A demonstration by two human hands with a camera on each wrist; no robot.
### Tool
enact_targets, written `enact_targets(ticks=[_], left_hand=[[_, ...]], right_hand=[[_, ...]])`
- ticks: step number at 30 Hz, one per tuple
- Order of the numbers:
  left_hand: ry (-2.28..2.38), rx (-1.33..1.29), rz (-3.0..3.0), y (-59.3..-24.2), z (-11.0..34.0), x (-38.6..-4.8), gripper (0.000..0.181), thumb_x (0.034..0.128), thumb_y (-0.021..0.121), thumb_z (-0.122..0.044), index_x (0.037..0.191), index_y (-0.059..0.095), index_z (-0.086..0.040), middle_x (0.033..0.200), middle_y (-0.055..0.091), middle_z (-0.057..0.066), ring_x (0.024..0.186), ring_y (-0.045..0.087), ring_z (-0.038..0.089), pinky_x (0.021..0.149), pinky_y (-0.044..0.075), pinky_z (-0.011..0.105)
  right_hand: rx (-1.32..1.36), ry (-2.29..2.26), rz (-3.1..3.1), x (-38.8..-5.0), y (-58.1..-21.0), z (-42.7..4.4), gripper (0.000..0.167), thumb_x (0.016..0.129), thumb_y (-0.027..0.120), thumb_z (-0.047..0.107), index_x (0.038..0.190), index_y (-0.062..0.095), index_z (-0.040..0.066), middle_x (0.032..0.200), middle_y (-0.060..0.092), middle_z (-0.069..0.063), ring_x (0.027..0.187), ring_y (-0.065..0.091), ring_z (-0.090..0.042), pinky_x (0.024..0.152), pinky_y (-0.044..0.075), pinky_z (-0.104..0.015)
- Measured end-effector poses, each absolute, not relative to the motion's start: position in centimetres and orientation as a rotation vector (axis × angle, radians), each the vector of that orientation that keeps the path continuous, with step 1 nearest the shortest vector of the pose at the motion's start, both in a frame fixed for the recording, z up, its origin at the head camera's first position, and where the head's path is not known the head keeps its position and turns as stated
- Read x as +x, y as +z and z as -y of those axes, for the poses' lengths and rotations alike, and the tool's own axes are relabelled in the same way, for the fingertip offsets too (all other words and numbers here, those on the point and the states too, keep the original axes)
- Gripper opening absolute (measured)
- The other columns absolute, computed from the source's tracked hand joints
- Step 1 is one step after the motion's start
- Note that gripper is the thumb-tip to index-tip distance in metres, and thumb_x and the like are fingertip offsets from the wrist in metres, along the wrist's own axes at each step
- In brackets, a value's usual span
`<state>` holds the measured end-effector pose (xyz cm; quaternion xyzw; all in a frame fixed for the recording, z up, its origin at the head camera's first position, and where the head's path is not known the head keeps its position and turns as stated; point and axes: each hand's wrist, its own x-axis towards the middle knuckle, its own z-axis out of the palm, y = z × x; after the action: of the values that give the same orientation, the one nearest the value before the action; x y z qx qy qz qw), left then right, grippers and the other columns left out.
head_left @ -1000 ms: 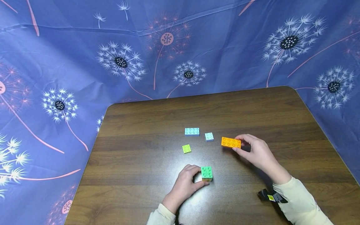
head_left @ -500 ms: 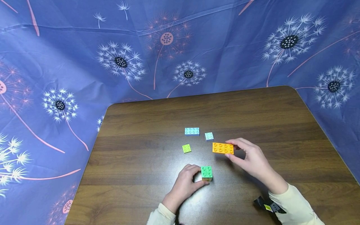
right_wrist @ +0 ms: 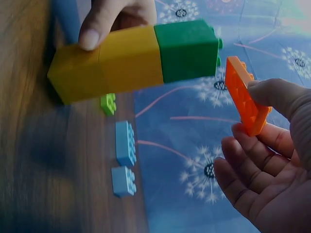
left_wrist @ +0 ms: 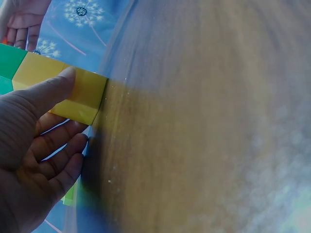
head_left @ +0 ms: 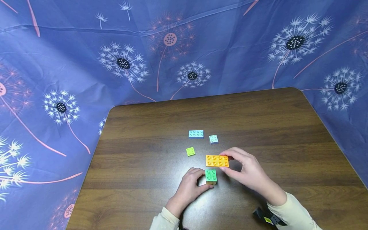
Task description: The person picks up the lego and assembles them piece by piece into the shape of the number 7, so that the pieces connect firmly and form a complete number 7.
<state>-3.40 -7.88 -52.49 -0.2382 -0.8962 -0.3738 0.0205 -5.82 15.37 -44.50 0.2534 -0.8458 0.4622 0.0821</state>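
Observation:
A small tower stands upright on the table: yellow toy bricks [right_wrist: 129, 56] at the bottom and a green brick [head_left: 210, 175] with studs on top. My left hand [head_left: 188, 188] grips the yellow part between thumb and fingers. Just beyond the tower in the head view, my right hand [head_left: 251, 171] pinches an orange brick [head_left: 213, 161] by its right end, thumb on one side and fingers on the other. The right wrist view shows this thin, long orange brick [right_wrist: 243, 92] held higher than the green top, with a gap between them.
Farther back on the brown table [head_left: 138, 153] lie a long light blue brick [head_left: 196, 134], a small light blue brick [head_left: 213, 139] and a lime green brick [head_left: 190, 151]. Behind the table hangs a blue cloth [head_left: 230, 57] printed with dandelions.
My right hand has brought the orange brick leftward and nearer to me, close to the tower. The left hand and the tower stay where they were.

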Motion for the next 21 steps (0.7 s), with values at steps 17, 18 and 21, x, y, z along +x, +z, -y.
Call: enact_targets(ticks=[17,18,21], left_hand=[[-1.180,-0.712,2.803,-52.5,8.0,-3.2,0.040,0.0749,0.084,-0.032,0.110,0.070,-0.019,0.103,0.070,-0.009,0.092,0.057,0.007,0.080,0.048,0.022],[-1.179,-0.708,2.808,-52.5,8.0,-3.2,0.040,0.0749,0.084,-0.032,0.110,0.070,-0.019,0.103,0.070,-0.009,0.091,0.057,0.007,0.080,0.048,0.021],[-1.177,-0.698,2.817,-52.4,7.9,-3.2,0.039,0.0748,0.084,-0.032,0.109,0.071,-0.018,0.102,0.069,-0.009,0.090,0.057,0.007,0.078,0.047,0.021]], right_hand=[[0.997,1.399,2.465,-4.8,-44.8,-13.1,0.038,0.077,0.082,0.018,0.111,0.067,0.020,0.106,0.064,0.013,0.096,0.060,-0.006,0.083,0.048,-0.020],[1.000,1.388,2.463,-4.7,-44.9,-13.0,0.037,0.077,0.082,0.018,0.111,0.067,0.021,0.106,0.064,0.013,0.096,0.060,-0.005,0.082,0.047,-0.020],[1.016,1.369,2.446,-4.7,-45.1,-12.8,0.037,0.077,0.082,0.019,0.111,0.067,0.020,0.105,0.064,0.013,0.095,0.059,-0.005,0.083,0.047,-0.019]])
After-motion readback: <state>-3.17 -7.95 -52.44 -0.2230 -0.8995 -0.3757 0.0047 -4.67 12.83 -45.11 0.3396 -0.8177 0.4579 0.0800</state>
